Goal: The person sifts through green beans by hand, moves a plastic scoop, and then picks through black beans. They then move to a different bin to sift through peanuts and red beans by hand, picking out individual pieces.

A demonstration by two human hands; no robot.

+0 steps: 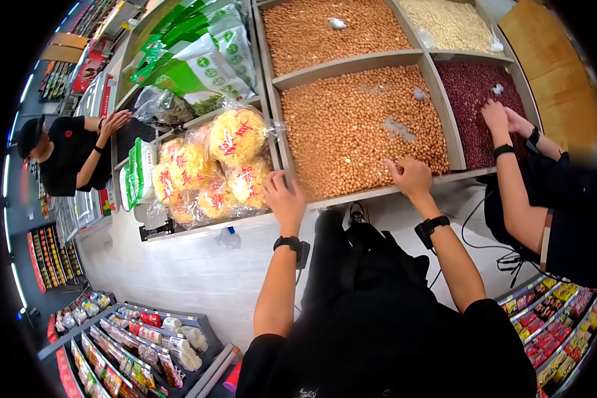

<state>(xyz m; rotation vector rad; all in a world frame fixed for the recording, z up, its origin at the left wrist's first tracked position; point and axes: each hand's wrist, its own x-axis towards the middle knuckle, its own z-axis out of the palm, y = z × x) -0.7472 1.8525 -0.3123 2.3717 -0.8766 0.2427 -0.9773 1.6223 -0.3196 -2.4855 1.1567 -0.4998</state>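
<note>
My left hand [285, 201] rests at the front divider of the display, fingers apart, beside clear bags of yellow dried fungus [245, 182] with red lettering. Its fingertips are right at the nearest bag's edge. My right hand [412, 178] is over the front edge of a bin of tan, peanut-like kernels [351, 139], its fingers curled in; whatever they may hold is hidden. A bare patch [399, 129] and a small clear plastic piece [419, 94] show among the kernels. Both my wrists wear black bands.
At right, another person's hands [499, 119] are over a bin of dark red beans [467, 89]. A person in black [73, 149] stands at far left. Behind are green-and-white bags [209, 66], a second brown kernel bin [331, 36] and pale kernels [444, 23]. Snack shelves [132, 345] stand low left.
</note>
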